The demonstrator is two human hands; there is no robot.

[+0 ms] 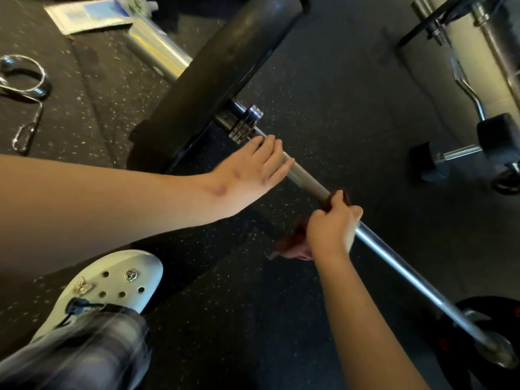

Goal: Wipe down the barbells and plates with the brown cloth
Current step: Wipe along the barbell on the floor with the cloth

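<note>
So you're crouching over the barbell (394, 263), which is lying on the black speckled rubber floor (323, 80). It's sitting diagonally, with a big black plate (225, 66) on the far end and another black plate (484, 308) on the end nearest you.

Your left hand (253, 167) is lying flat over the shaft, fingers straight and pressed together, just beside the ringed steel collar (246, 123) next to the big plate. It's not wrapping the bar, just resting on it.

Your right hand (332, 226) is curling round the brown cloth (292, 243) and squeezing it against the shaft a bit further toward you, near the left hand but not touching it. The cloth is bunching around the bar under your fingers, and its loose end is hanging out below your wrist, above the floor.

The chrome sleeve (157, 49) is sticking out past the far side of the big plate. A spring clip (25, 77) is lying on the floor well apart from the bar, and a flat white packet (87, 15) is sitting beyond the sleeve end.

Your white clog (112, 282) is planted on the floor near the big plate. A dumbbell (461, 156) and a curl bar (467, 88) are sitting across the floor on the other side of the shaft.
</note>
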